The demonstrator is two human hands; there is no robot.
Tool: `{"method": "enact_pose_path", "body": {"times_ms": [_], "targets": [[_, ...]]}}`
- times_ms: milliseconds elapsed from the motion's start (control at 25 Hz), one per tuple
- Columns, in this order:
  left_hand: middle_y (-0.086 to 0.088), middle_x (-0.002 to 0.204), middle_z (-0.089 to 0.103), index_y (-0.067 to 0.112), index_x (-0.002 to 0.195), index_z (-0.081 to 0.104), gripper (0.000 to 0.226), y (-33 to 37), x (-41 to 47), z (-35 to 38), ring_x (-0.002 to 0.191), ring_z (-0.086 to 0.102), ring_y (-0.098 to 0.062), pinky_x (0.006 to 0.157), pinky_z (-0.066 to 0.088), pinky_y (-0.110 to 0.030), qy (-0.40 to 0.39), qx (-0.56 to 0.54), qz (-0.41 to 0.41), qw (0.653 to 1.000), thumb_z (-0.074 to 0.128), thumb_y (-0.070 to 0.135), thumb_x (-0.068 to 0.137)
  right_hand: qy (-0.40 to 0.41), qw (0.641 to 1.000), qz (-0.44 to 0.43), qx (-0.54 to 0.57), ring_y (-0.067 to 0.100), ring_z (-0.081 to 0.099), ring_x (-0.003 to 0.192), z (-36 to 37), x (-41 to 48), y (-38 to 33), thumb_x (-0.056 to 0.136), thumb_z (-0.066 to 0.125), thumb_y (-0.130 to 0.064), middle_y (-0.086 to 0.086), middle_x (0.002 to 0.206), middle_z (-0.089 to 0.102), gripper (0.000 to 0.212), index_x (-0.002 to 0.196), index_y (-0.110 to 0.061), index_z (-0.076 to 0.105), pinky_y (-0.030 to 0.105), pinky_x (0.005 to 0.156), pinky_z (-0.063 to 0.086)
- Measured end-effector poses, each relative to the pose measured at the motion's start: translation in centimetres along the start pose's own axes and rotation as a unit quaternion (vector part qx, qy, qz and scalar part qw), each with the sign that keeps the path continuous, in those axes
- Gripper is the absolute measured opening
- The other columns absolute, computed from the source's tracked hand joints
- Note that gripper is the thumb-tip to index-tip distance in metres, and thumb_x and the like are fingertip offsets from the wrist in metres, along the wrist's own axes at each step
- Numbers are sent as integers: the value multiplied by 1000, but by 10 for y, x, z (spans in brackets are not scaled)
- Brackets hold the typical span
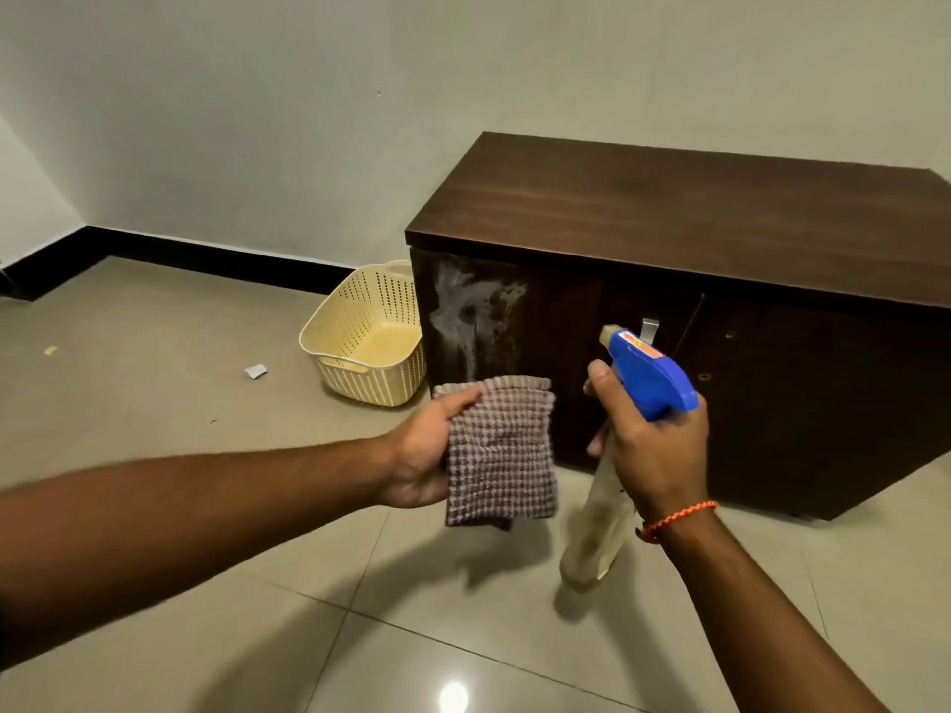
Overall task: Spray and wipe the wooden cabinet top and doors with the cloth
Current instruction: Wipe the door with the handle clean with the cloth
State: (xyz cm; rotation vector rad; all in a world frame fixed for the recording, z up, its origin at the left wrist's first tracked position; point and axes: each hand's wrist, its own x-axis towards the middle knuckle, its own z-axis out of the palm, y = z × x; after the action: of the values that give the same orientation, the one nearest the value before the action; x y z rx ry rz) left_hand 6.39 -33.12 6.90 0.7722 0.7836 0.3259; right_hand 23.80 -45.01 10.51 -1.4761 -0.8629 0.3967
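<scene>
Nearest is the floor (180,635): large glossy beige tiles with thin grout lines, mirroring a ceiling light and carrying the soft shadows of both arms.

Above it, the left hand (422,455) has its grip closed round a folded cloth (499,450), thumb on top and fingers beneath. The cloth is a thick waffle weave in dull purple and cream with a frilled upper hem, and it hangs limp, just short of the cabinet front. The right hand (653,455), an orange braided band at the wrist, has its grip wrapped round the neck of a spray bottle (599,522), forefinger forward by the trigger. The body is cloudy clear plastic, blurred; the head is hard blue plastic with a pale nozzle aimed at the doors.

Next comes the cabinet (720,218), a low box in dark wood-grain laminate with a flat, matte top. On the left door (478,321) sits a whitish, streaky patch of spray, running down and not yet wiped. The middle door bears a small metal handle (649,329); the doors to the right look dry.

So I judge the job to be at an early stage: one door wetted, wiping to come, the other doors pending. Whether the top is done I cannot tell.

Beside the cabinet's left end stands an empty cream plastic basket (370,347), perforated and ribbed. Paper scraps (256,371) lie beyond, before a black skirting and plain pale wall.
</scene>
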Motion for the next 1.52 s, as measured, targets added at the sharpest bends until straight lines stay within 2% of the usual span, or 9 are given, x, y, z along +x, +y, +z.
{"method": "enact_pose_path", "body": {"times_ms": [160, 360, 480, 680, 800, 1000, 1160, 1360, 1520], "targets": [[-26, 133, 64, 5, 129, 68, 61, -21, -26, -50, 110, 70, -40, 87, 59, -57, 67, -208, 99, 971, 28, 44, 106, 6, 1000, 5, -15, 26, 60, 40, 28, 6, 2, 91, 68, -34, 23, 70, 67, 30, 83, -5, 64, 37, 47, 55], [-25, 132, 65, 6, 136, 59, 56, -60, -29, -96, 109, 69, -44, 82, 58, -63, 104, -347, 141, 921, 36, 45, 103, 6, 1000, 4, -28, 25, 60, 38, 51, 12, 9, 91, 68, -34, 30, 76, 66, 37, 87, 2, 63, 42, 47, 55], [-25, 128, 68, 7, 138, 57, 56, -69, -29, -105, 103, 71, -44, 77, 60, -63, 112, -369, 154, 910, 38, 45, 102, 11, 1000, 0, -29, 24, 61, 38, 59, 15, 9, 91, 68, -33, 29, 76, 66, 35, 87, 1, 62, 41, 47, 55], [-23, 125, 70, 8, 134, 60, 53, -67, -20, -105, 100, 73, -41, 71, 61, -59, 122, -383, 169, 900, 38, 45, 102, 25, 999, 5, -33, 18, 61, 39, 70, 17, 8, 92, 67, -33, 25, 74, 66, 24, 76, -16, 60, 29, 46, 54], [-22, 127, 69, 9, 136, 60, 54, -66, -17, -105, 102, 73, -41, 75, 61, -60, 129, -378, 168, 901, 39, 45, 102, 36, 998, 19, -42, 19, 61, 38, 70, 15, 10, 92, 67, -34, 24, 74, 67, 27, 76, -13, 61, 35, 48, 56], [-22, 129, 68, 9, 140, 57, 56, -69, -16, -110, 111, 69, -42, 77, 60, -60, 132, -371, 172, 903, 40, 47, 102, 9, 996, 59, -67, 21, 61, 40, 64, -1, 25, 92, 68, -30, 28, 76, 66, 25, 71, -31, 53, 37, 49, 57], [-24, 124, 70, 8, 138, 57, 56, -72, -15, -113, 99, 73, -43, 70, 60, -58, 134, -377, 173, 900, 41, 46, 101, -20, 987, 117, -113, 22, 62, 42, 62, -16, 48, 92, 66, -33, 24, 79, 68, 24, 73, -28, 54, 35, 51, 57], [-24, 126, 69, 8, 138, 58, 56, -75, -10, -119, 102, 72, -44, 72, 60, -59, 139, -380, 171, 899, 42, 47, 100, -36, 976, 166, -138, 24, 62, 45, 61, -24, 72, 93, 66, -32, 26, 80, 68, 24, 79, -13, 59, 14, 40, 43], [-22, 129, 68, 9, 140, 57, 56, -78, -4, -121, 117, 64, -43, 78, 59, -63, 146, -383, 170, 896, 45, 46, 99, -50, 966, 207, -150, 38, 66, 58, 62, -27, 85, 93, 65, -32, 27, 84, 69, 30, 85, -3, 62, 11, 36, 39]]}}
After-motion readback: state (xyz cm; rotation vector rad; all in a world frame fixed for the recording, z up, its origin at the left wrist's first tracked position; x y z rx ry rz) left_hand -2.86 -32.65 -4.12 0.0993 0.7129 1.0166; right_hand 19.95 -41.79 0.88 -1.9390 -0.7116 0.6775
